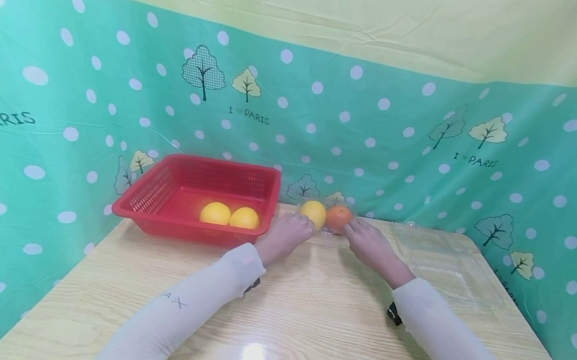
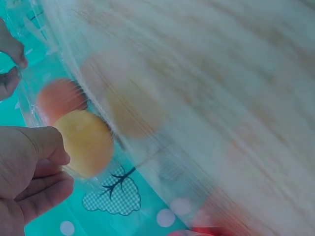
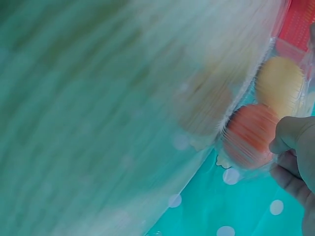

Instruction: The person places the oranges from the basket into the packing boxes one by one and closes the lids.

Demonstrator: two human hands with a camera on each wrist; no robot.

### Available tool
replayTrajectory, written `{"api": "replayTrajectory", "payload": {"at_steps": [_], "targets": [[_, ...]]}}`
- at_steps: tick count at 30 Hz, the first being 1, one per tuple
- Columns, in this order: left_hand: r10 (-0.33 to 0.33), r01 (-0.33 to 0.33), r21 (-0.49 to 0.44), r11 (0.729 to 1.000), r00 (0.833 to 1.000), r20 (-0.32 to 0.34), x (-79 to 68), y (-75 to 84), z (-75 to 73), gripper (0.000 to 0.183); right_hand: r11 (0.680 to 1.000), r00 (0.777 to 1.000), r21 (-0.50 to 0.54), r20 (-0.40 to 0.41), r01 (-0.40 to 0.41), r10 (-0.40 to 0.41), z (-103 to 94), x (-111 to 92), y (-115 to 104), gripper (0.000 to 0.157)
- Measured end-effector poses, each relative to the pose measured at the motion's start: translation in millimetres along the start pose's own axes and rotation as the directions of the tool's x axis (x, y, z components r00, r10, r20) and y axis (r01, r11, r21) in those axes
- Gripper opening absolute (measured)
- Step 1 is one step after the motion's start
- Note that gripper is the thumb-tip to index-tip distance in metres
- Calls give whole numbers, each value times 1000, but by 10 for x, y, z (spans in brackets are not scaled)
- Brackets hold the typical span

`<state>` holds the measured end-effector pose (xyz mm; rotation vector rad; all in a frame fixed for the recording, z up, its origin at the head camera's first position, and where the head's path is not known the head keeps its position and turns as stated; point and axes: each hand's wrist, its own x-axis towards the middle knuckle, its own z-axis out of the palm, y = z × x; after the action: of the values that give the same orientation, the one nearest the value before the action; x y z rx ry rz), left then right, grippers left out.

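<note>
A clear plastic container (image 1: 325,238) stands near the back edge of the table, between the two hands. Inside it sit a round yellow fruit (image 1: 313,214) on the left and an orange-red fruit (image 1: 338,220) beside it. My left hand (image 1: 287,234) pinches the container's left end between thumb and fingers, close to the yellow fruit. At the opposite end, my right hand (image 1: 370,244) pinches it near the orange-red fruit. Both wrist views show the fruits through shiny, see-through plastic, with the left hand's thumb (image 2: 51,145) and the right hand's thumb (image 3: 288,135) bent toward the fingers.
A red plastic basket (image 1: 140,215) stands at the back left, with two yellow fruits (image 1: 215,213) in it. More clear plastic containers (image 1: 453,272) lie on the right side of the wooden table (image 1: 305,318). A green patterned cloth (image 1: 395,137) hangs behind.
</note>
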<state>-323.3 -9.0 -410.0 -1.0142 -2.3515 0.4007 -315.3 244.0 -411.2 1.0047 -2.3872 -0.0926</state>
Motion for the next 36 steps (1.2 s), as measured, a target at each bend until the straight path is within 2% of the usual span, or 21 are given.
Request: {"api": "replayTrajectory", "payload": {"at_steps": [6, 11, 15, 19, 24, 27, 32, 36], "targets": [[-8, 8, -6, 1000, 1000, -5, -8, 2, -12, 18, 1000, 1000, 4, -14, 5, -5, 8, 6, -5, 45], [-11, 11, -16, 1000, 1000, 5, 0, 0, -17, 17, 1000, 1000, 14, 1, -5, 5, -13, 4, -4, 43], [-11, 12, -31, 999, 1000, 22, 6, 1, -28, 18, 999, 999, 32, 39, -25, 24, -55, 4, -17, 42], [-22, 25, -67, 997, 999, 45, 0, 1, -72, 21, 991, 991, 101, 110, -83, 72, -128, 23, -50, 37], [-55, 67, -126, 990, 993, 100, -9, 12, -138, 20, 975, 975, 154, 180, -159, 131, -238, 72, -88, 17], [-92, 106, -153, 982, 991, 96, -1, 23, -172, 18, 968, 968, 157, 188, -195, 165, -274, 87, -86, 7], [-192, 195, -230, 953, 981, 34, 48, 20, -200, 19, 962, 968, 143, 136, -231, 212, -280, 105, -66, 5], [-214, 217, -296, 930, 976, 42, 98, 0, -156, 21, 956, 966, 161, 127, -246, 227, -267, 141, -69, 16]]}}
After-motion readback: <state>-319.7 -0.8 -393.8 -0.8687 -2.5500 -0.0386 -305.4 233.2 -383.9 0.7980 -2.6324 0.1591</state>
